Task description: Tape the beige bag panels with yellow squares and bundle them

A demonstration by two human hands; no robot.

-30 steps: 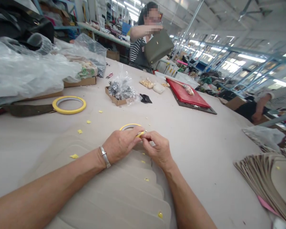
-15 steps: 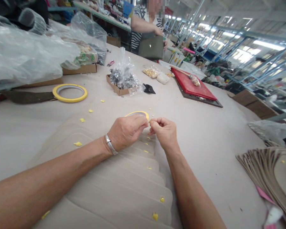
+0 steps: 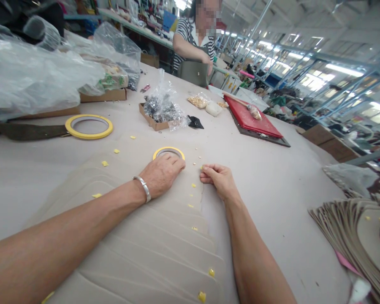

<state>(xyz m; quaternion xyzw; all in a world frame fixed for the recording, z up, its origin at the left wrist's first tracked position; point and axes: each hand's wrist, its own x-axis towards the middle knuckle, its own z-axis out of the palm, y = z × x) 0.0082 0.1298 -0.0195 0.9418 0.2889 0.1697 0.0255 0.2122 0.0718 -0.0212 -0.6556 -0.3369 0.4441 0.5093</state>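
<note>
The left hand [image 3: 161,175] lies palm down, fingers loosely spread, on the fanned beige panels [image 3: 164,236], fingertips touching the near edge of the small yellow tape roll [image 3: 168,151]. Just right of that roll, the right hand [image 3: 218,179] is pinched shut on something too small to make out. Left of the roll and farther back on the worktop [image 3: 272,177] lies a larger yellow tape roll [image 3: 88,126].

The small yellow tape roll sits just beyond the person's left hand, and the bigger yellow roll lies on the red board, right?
Not quite. The head view shows the bigger yellow roll lying on the bare table, far left of the red board. The small tape roll is indeed just beyond the left hand.
</note>
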